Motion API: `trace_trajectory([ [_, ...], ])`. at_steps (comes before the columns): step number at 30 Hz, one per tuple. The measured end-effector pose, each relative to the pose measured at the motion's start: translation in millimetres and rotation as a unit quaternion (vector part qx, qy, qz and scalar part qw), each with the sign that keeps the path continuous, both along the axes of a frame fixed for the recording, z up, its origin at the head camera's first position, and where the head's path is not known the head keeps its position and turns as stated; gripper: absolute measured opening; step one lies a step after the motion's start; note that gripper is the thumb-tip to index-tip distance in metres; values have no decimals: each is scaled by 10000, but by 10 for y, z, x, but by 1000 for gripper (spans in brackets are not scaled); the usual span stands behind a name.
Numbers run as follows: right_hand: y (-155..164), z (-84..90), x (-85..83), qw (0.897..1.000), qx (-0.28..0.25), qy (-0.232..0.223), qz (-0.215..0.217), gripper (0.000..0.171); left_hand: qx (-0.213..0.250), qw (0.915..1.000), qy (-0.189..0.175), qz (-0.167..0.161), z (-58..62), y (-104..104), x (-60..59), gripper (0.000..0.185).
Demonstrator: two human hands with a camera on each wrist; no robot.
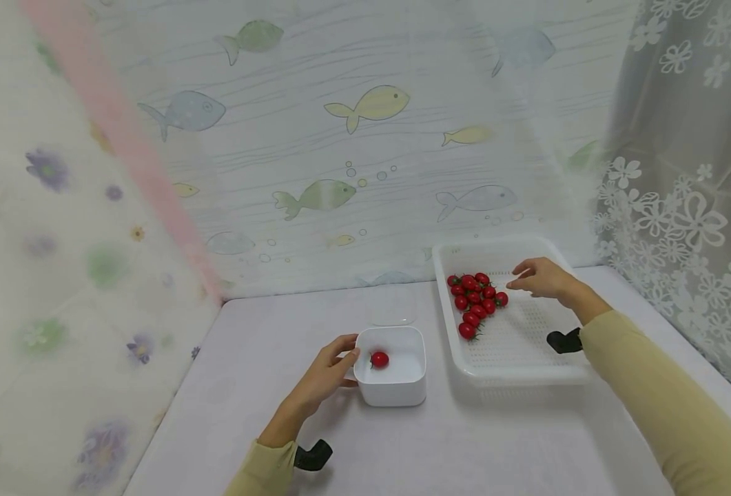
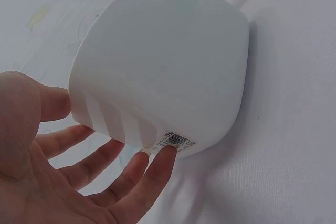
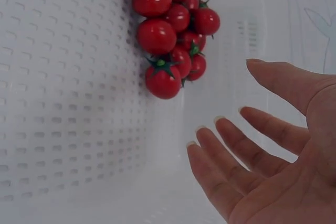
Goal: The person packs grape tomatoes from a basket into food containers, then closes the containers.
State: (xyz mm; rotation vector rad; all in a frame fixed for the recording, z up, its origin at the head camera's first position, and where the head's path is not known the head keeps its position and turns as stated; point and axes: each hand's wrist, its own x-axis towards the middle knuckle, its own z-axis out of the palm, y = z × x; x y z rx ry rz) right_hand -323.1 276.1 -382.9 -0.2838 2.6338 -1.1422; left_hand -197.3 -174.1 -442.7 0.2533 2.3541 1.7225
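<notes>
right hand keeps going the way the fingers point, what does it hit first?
Most likely the tomatoes in the tray. The right hand is open above the tray, its fingertips aimed at the pile with a gap left. Height over the fruit is unclear.

Light was bright, soft and even. The white bowl (image 1: 390, 368) cast only a faint shadow on the cloth beside it. Left of the bowl, the head view's edge blurred.
</notes>
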Motion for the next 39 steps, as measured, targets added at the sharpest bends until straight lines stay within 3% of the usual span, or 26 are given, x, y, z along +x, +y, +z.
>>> trace_trajectory([
  [12, 11, -122, -72, 9985, -89, -493, -231, 65, 60, 10000, -6, -36, 7, -7, 11, 44],
  [22, 47, -237, -134, 9980, -153, -579, -197, 65, 38, 10000, -15, -45, 2, -5, 15, 45],
  [39, -18, -299, -254, 9866, -190, -1610, -176, 61, 92, 9999, -38, -71, -23, -31, -16, 46],
])
